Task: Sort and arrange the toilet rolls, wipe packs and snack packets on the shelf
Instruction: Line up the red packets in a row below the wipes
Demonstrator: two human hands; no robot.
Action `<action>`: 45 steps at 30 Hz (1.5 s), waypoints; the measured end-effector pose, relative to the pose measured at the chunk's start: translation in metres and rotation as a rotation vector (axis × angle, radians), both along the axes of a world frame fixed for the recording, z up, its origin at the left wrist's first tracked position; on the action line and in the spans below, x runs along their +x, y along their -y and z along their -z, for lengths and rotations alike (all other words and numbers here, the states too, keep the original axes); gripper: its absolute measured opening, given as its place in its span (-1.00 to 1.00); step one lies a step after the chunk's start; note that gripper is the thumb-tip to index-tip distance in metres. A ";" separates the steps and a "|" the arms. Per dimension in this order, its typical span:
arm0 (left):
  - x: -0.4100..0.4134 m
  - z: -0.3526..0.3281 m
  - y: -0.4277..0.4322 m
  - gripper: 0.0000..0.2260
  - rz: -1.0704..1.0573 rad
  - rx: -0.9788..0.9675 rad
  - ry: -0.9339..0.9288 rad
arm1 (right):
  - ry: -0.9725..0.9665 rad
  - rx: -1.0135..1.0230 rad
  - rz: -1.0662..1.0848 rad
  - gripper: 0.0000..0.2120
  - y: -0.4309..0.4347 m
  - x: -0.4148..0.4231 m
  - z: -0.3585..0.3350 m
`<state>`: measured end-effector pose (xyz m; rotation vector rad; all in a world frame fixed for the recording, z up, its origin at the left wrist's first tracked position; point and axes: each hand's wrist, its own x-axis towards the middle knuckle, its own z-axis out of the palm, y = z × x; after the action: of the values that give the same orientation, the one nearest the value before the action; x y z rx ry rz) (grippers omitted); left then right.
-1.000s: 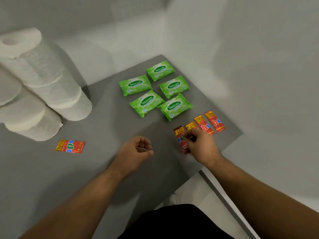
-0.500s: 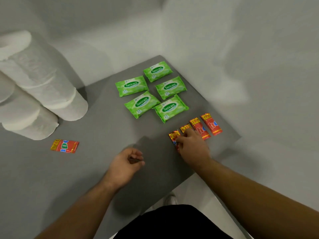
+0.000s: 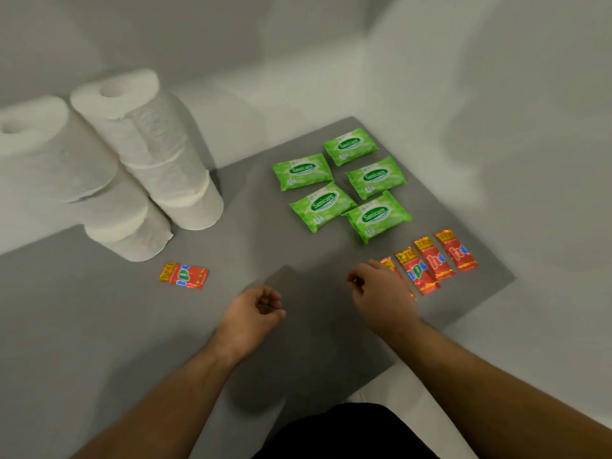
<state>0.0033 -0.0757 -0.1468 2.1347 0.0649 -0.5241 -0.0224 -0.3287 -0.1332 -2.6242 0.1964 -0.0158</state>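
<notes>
Glossy red foil packets (image 3: 427, 265) in a row — soft embossed rolls (image 3: 149, 154) stacked.

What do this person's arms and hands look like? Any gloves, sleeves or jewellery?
Both arms are bare right to the bottom of the picture, so no sleeves show. The left hand and right hand wear no gloves, and no watch, ring or band is visible on either. A dark garment shows at the bottom, between the arms.

shelf (image 3: 99, 326): flat grey surface, matte, runs into a corner
walls (image 3: 496, 94): plain white, meet behind the shelf
light: soft, even, faint shadows on walls
floor (image 3: 414, 392): pale strip below shelf edge, blurry
</notes>
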 end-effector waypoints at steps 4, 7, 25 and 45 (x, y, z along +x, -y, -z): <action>0.013 -0.004 -0.045 -0.83 -0.023 0.054 0.063 | -0.009 0.063 -0.050 -0.91 -0.052 -0.004 -0.005; 0.026 -0.001 -0.082 -0.81 -0.072 0.125 0.102 | -0.019 0.092 -0.072 -0.91 -0.086 -0.009 -0.001; 0.118 0.024 -0.165 -0.45 -0.159 0.674 0.069 | -0.100 0.078 -0.048 -0.87 -0.139 -0.040 0.005; 0.024 -0.031 -0.002 -0.72 0.350 -0.202 -0.116 | -0.053 0.381 0.078 -0.77 -0.092 -0.062 -0.031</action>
<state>0.0268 -0.0732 -0.1154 1.9233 -0.2908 -0.8223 -0.0841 -0.2364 -0.1018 -2.2381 0.2897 0.0595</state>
